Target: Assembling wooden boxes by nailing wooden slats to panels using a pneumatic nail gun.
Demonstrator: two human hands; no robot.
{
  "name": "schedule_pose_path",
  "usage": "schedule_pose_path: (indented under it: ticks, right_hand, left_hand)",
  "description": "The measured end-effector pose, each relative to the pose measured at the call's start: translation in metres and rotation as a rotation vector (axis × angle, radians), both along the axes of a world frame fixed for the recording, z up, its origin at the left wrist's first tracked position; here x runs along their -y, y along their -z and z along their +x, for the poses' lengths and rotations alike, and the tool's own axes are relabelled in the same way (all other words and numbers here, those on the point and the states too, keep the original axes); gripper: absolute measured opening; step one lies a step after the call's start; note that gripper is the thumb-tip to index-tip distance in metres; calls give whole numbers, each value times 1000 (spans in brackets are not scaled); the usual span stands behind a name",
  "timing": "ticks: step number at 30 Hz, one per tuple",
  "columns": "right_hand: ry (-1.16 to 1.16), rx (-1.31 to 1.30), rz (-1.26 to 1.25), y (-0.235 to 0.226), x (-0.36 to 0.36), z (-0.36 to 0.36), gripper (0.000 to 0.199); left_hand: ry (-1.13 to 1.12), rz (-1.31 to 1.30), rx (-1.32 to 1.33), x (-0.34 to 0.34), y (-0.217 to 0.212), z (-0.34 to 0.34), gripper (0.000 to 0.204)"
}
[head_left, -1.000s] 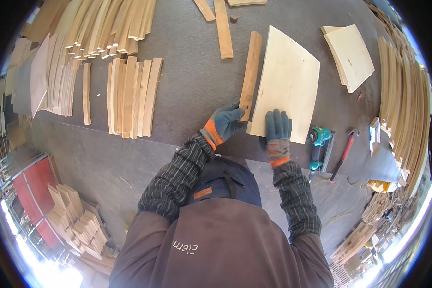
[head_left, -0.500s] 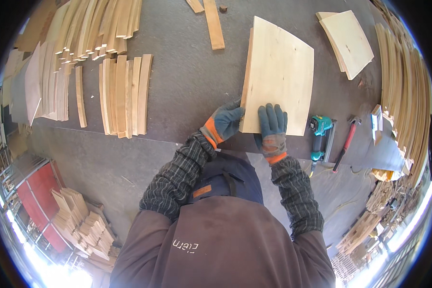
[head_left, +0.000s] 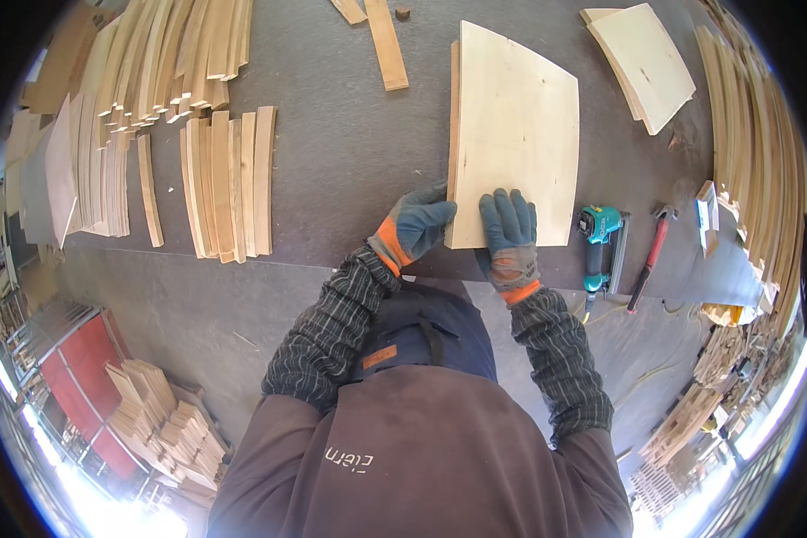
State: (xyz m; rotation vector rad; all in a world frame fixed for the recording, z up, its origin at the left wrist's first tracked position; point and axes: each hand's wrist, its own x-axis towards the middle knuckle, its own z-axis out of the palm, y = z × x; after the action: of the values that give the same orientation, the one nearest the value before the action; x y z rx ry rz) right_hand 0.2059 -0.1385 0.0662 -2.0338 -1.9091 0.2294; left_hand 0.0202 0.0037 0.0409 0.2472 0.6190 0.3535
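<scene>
A pale wooden panel (head_left: 516, 125) lies in front of me on the dark table, with a wooden strip (head_left: 453, 125) showing along its left side. Both hands wear grey-blue gloves with orange cuffs. At the panel's near left corner, my left hand (head_left: 417, 224) is closed on the edge, its fingers bent against the side. My right hand (head_left: 511, 229) rests on the panel near its front edge, fingers stretched out flat on top and thumb down by the edge. Right of the panel lie a teal nail gun (head_left: 601, 238) and a hammer with a red handle (head_left: 652, 260).
Wooden strips (head_left: 229, 184) lie in a row on the left, with larger stacks (head_left: 170, 54) behind. Two more panels (head_left: 646, 67) overlap at the far right. Long strips (head_left: 753, 143) are piled along the right side. A loose strip (head_left: 386, 45) lies at the far middle.
The whole view has shifted slightly. Both hands keep their places on the panel, and I see no clear movement of the panel on the table.
</scene>
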Motion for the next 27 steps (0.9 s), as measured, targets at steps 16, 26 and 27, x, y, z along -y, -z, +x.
schedule_pose_path:
  ticks: [16,26,27]
  right_hand:
    - [-5,11,8,2,1,-2,74]
    - [1,22,11,-2,0,2,74]
    - [1,-4,9,-5,0,1,76]
  left_hand:
    - [-14,72,-39,-4,23,1,45]
    - [14,28,9,-16,15,-9,43]
    - [-19,-60,87,-19,17,-11,45]
